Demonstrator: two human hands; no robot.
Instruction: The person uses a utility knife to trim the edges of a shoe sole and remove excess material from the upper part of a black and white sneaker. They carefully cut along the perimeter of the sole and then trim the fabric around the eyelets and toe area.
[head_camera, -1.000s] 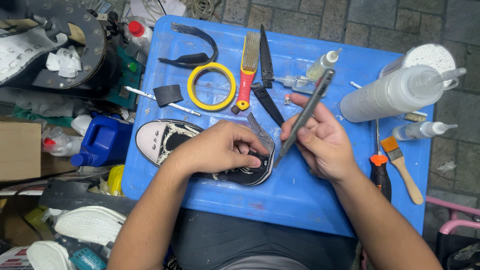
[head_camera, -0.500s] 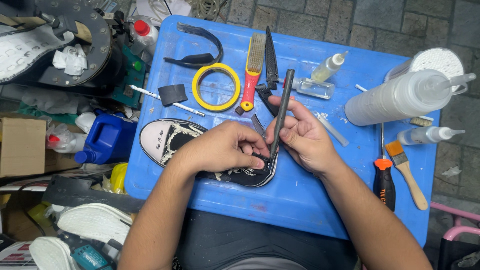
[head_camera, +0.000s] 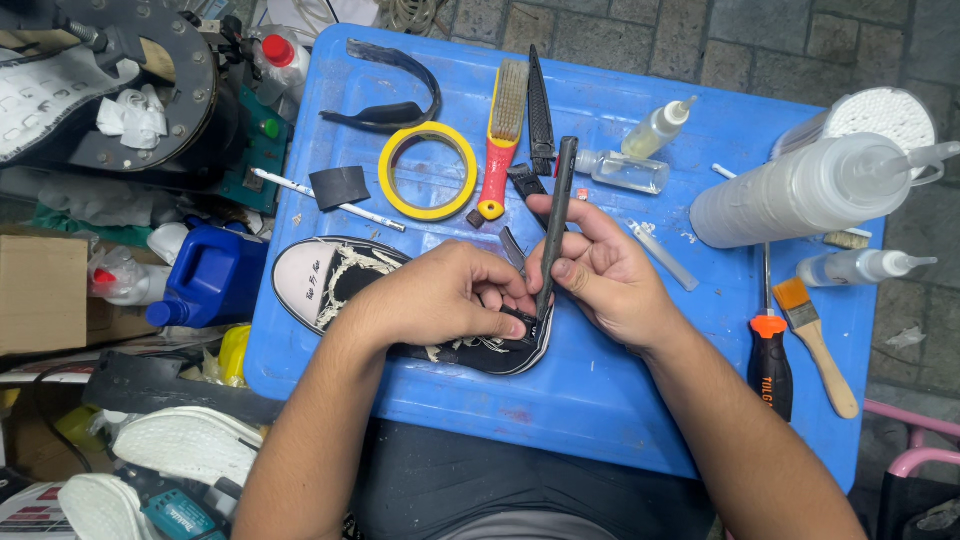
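A black canvas sneaker (head_camera: 330, 280) with a white toe cap lies on its side on the blue plastic lid (head_camera: 620, 400). My left hand (head_camera: 435, 295) presses down on the shoe's heel end, fingers curled over its edge. My right hand (head_camera: 600, 275) grips a long dark flat tool (head_camera: 557, 215), held almost upright with its lower tip at the sneaker's heel, next to my left fingertips. A small metal blade (head_camera: 513, 250) pokes up between my two hands.
On the lid lie a yellow tape ring (head_camera: 428, 170), a red-handled brush (head_camera: 503, 135), a black strap (head_camera: 390, 95), small glue bottles (head_camera: 640, 150), a large white squeeze bottle (head_camera: 800, 190), a screwdriver (head_camera: 770, 350) and a paintbrush (head_camera: 815, 340). A blue jug (head_camera: 210, 280) and white soles (head_camera: 180, 445) sit left.
My right hand has swung the dark tool from a slant toward the right to nearly upright, and brought its tip to the heel. My left hand stayed on the shoe.
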